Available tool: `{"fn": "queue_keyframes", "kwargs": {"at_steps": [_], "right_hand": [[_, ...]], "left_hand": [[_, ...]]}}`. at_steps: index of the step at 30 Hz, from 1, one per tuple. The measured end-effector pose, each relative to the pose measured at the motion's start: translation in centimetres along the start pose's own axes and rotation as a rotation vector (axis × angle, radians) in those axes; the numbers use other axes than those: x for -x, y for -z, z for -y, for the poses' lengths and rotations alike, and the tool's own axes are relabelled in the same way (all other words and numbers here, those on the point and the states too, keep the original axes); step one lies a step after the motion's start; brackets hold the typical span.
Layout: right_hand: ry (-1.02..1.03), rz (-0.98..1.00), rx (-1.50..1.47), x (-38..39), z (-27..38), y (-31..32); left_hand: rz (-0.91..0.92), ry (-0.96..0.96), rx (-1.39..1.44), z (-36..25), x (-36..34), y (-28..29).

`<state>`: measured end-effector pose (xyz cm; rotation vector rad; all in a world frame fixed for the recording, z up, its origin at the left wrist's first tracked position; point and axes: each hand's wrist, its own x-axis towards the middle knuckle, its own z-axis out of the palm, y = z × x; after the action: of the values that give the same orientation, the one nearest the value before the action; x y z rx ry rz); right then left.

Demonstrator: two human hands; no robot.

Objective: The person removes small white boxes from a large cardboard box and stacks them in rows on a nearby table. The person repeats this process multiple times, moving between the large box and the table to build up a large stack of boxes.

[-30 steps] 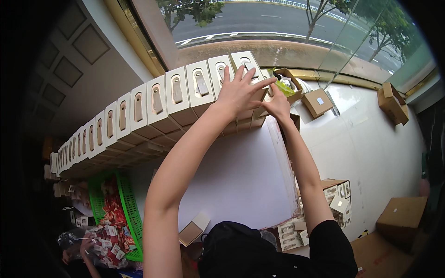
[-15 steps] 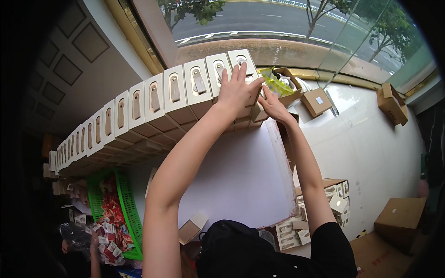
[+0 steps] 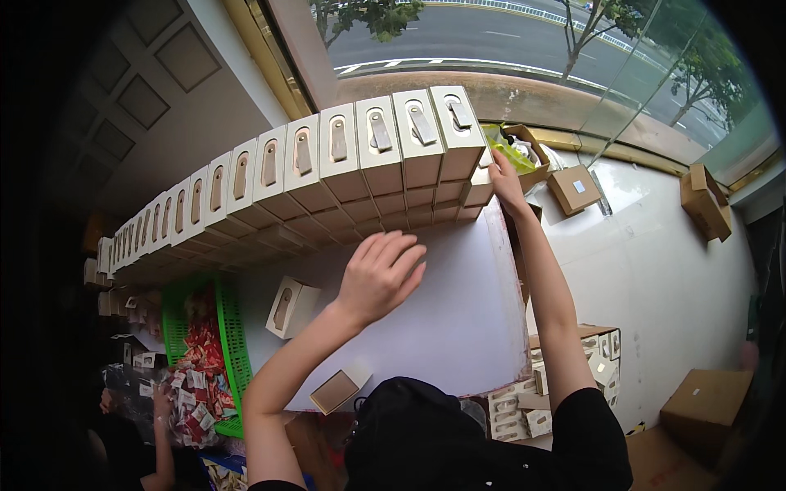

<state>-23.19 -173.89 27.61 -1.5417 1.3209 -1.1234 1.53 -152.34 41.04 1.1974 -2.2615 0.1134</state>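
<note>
A long row of white boxes [image 3: 340, 155], each with an oval cut-out showing a grey strap-like piece, stands stacked along the far side of the white table [image 3: 442, 327]. My left hand [image 3: 381, 277] hovers over the table in front of the row, empty, its fingers loosely bent and slightly apart. At the row's right end, my right hand [image 3: 506, 184] rests its fingers against the side of the end boxes, partly hidden by them. A single white box [image 3: 292, 307] lies near my left forearm, and an open-ended box [image 3: 340, 389] is close to my body.
Left of the table, a green basket [image 3: 233, 352] holds red and white packets, with another person's hand [image 3: 164, 401] beside it. A carton of white boxes [image 3: 602, 352] stands low on the right. Brown cartons [image 3: 573, 188] sit on the floor, and a window runs behind the row.
My left hand has come off the tops of the right-end boxes and moved back toward me over the table. My right hand stays by the row's end. The single box now shows fully.
</note>
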Motion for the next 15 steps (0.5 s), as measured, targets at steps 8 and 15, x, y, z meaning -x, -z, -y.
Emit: {"fn": "queue_keyframes", "kwargs": {"at_steps": [8,15], "right_hand": [[-0.060,-0.064,-0.136,1.5,-0.5,0.0],[-0.045,-0.267,0.010,10.3,-2.3,-0.8]], "left_hand": [[0.874,0.718,-0.159,-5.3,18.9,4.7],[0.735,1.074,-0.065,-4.5,30.7,1.6]]}}
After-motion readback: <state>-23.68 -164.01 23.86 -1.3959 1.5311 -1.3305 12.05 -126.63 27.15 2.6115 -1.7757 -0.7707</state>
